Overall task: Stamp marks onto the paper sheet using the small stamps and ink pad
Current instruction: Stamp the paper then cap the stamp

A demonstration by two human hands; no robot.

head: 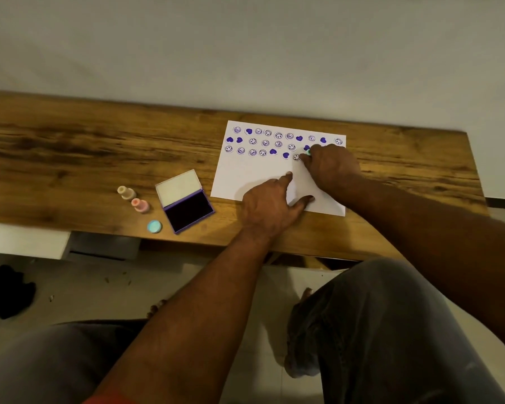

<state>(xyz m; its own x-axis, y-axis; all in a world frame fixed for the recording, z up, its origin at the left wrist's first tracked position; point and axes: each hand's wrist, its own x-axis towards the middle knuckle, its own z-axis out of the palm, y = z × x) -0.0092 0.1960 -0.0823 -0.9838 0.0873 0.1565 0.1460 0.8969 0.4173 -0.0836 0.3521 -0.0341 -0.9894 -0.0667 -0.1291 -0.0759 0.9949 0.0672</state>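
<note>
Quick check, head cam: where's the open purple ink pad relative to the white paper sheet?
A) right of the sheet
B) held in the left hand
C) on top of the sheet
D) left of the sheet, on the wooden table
D: the open purple ink pad lies on the wooden table left of the white paper sheet, apart from it; the left hand rests on the sheet.

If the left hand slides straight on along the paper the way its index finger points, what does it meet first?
Probably the right hand. The left hand lies flat on the paper, its index finger aimed up and right over blank paper toward the right hand's fingers, which pinch a green stamp. The exact line is uncertain.
</note>
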